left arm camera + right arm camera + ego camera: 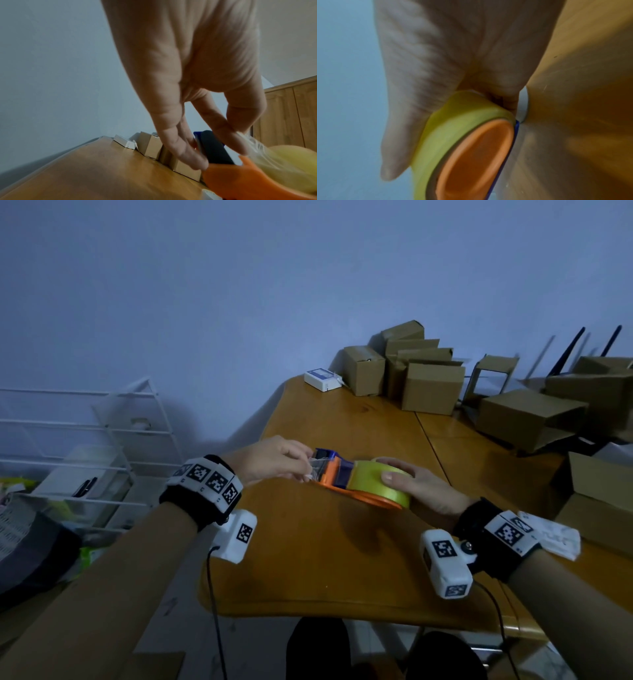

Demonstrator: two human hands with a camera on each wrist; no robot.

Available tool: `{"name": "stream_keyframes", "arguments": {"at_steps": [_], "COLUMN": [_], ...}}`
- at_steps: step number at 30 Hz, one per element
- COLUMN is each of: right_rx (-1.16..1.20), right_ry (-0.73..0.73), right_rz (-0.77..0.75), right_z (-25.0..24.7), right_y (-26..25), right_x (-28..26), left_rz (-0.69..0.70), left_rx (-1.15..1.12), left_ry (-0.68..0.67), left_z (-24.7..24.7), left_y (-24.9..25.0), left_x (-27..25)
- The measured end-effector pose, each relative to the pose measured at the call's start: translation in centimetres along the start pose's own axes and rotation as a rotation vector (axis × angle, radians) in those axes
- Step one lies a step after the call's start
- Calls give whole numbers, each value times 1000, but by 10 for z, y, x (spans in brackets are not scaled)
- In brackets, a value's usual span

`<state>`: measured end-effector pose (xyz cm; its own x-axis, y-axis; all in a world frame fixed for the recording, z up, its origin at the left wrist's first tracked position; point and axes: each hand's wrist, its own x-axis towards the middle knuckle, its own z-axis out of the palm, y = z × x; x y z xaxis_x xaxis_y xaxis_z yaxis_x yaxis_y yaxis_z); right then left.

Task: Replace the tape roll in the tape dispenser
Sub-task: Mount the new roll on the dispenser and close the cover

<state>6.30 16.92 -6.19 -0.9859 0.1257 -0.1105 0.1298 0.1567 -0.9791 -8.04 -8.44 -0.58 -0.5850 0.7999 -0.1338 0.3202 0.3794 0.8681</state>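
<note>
1. Right hand (416,486) is wrapping its fingers & thumb round the round yellow tape roll (378,486).
2. Roll is sitting in the orange & blue plastic tape dispenser (334,474), held just above the brown wood table (308,559).
3. Left hand (274,458) is pinching the clear crinkly tape end (310,470) at the dispenser's front.
4. Brown cardboard boxes (431,385) are sitting far back.

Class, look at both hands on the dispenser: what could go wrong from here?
1. The left hand pinches the crumpled loose tape end by the dispenser head; it may stick to itself or tear.
2. The right hand only steadies the yellow roll; a hard pull might shift it.
</note>
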Motion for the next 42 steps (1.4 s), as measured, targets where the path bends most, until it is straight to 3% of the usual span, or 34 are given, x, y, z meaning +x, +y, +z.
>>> {"name": "stream_keyframes", "arguments": {"at_steps": [7, 12, 19, 23, 27, 32, 37, 42], "right_rx": [370, 475, 483, 517, 508, 476, 426, 391], "right_ry": [116, 169, 165, 184, 199, 220, 247, 279], "right_rz": [-10, -10, -21, -16, 1, 4, -8, -27], "right_z": [-3, 5, 7, 5, 0, -4, 3, 11], "right_y": [-4, -15, -13, -9, -10, -11, -19, -27], "right_x": [3, 0, 2, 6, 10, 8, 0, -5], "left_rz": [57, 25, -65, -9, 52, 16, -25, -26], "left_rx": [-128, -152, -173, -270, -399, -497, -334, -173], "left_ry": [60, 36, 23, 75, -21, -16, 8, 171], "left_z": [7, 11, 12, 9, 5, 8, 20, 28], "left_y": [4, 7, 6, 6, 6, 15, 25, 26], "left_x": [3, 9, 14, 13, 12, 12, 12, 20]}}
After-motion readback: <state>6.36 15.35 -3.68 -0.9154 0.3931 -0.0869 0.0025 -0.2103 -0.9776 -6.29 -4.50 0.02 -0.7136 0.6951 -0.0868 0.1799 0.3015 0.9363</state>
